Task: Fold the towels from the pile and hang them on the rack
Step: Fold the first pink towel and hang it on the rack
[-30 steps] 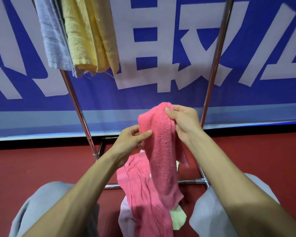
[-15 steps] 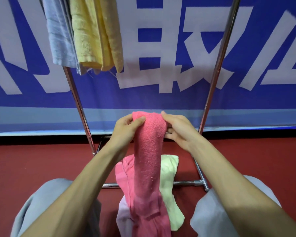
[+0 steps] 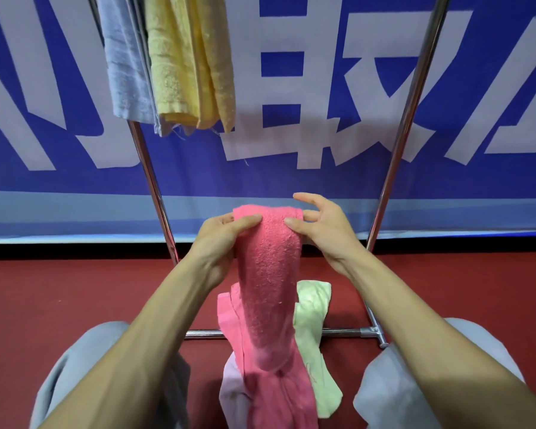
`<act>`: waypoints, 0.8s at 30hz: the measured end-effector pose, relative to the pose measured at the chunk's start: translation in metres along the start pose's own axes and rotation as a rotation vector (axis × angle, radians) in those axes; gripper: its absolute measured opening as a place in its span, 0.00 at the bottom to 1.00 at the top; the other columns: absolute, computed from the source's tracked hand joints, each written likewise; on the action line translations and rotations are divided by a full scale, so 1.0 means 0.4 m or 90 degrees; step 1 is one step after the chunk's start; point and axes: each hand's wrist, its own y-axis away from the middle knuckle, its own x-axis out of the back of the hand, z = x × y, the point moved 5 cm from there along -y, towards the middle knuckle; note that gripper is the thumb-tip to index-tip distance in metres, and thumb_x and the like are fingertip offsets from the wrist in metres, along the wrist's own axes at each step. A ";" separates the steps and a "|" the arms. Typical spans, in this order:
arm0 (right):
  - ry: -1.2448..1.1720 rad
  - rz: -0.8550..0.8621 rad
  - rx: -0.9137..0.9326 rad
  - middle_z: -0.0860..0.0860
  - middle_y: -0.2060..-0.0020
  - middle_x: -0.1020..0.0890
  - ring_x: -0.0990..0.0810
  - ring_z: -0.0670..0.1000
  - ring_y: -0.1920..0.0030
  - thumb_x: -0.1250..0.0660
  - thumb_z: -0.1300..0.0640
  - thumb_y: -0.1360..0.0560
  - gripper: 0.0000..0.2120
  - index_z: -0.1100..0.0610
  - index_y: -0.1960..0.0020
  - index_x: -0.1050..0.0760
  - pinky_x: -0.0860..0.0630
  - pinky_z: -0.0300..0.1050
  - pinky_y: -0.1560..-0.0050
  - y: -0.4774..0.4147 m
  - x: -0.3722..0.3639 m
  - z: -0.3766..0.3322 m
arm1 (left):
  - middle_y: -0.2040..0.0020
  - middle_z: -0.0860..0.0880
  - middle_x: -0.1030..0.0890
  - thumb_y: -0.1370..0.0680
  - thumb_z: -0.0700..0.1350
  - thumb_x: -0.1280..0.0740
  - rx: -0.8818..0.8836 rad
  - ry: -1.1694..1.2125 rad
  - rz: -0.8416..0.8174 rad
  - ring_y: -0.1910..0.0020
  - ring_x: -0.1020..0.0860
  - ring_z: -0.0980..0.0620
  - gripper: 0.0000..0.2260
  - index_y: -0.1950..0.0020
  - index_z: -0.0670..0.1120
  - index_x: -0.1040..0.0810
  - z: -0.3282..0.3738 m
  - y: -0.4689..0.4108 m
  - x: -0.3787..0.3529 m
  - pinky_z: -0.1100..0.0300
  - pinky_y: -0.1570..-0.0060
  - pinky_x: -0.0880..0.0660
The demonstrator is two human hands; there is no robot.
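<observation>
A folded pink towel (image 3: 270, 274) hangs lengthwise between my hands at the centre. My left hand (image 3: 220, 233) pinches its top left corner with thumb and fingers. My right hand (image 3: 322, 224) touches the top right edge with thumb and a bent finger, the other fingers spread. Below lies the pile on the red floor: another pink towel (image 3: 279, 394), a pale green one (image 3: 316, 332) and a lilac one (image 3: 231, 385). A yellow towel (image 3: 186, 60) and a light blue towel (image 3: 124, 57) hang on the metal rack (image 3: 406, 119) at the upper left.
The rack's two slanted chrome poles and its bottom bar (image 3: 344, 332) frame the pile. A blue banner with large white characters (image 3: 307, 97) covers the wall behind. My knees in grey trousers (image 3: 384, 388) flank the pile.
The towel has been squared up from a draped, slanted hold to a flat folded strip. My right hand's fingers have loosened and spread. The view has tilted slightly downward.
</observation>
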 end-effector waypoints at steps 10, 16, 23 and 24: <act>-0.007 0.051 0.033 0.55 0.61 0.17 0.18 0.44 0.66 0.29 0.72 0.30 0.14 0.63 0.46 0.21 0.21 0.36 0.64 0.003 0.031 -0.017 | 0.50 0.46 0.15 0.25 0.41 0.30 -0.081 -0.090 -0.027 0.55 0.18 0.52 0.09 0.46 0.42 0.19 -0.032 -0.010 -0.028 0.59 0.53 0.22; 0.006 0.107 -0.005 0.60 0.55 0.17 0.18 0.53 0.57 0.27 0.69 0.31 0.12 0.61 0.49 0.20 0.20 0.48 0.52 0.013 0.061 -0.021 | 0.51 0.45 0.16 0.22 0.43 0.33 -0.049 -0.093 -0.042 0.56 0.19 0.51 0.10 0.44 0.40 0.20 -0.042 -0.011 -0.062 0.60 0.56 0.22; 0.386 0.097 0.089 0.52 0.69 0.20 0.23 0.47 0.70 0.31 0.47 0.26 0.12 0.56 0.59 0.17 0.23 0.42 0.64 0.055 0.147 -0.214 | 0.58 0.50 0.19 0.21 0.41 0.36 -0.167 -0.249 -0.103 0.59 0.24 0.55 0.06 0.51 0.44 0.19 0.163 -0.018 -0.164 0.59 0.55 0.27; 0.465 0.123 0.117 0.50 0.69 0.20 0.24 0.47 0.69 0.33 0.45 0.26 0.15 0.55 0.60 0.17 0.26 0.41 0.63 0.060 0.160 -0.255 | 0.62 0.53 0.20 0.20 0.40 0.37 -0.178 -0.274 -0.119 0.63 0.25 0.57 0.07 0.54 0.46 0.20 0.199 -0.012 -0.179 0.62 0.59 0.29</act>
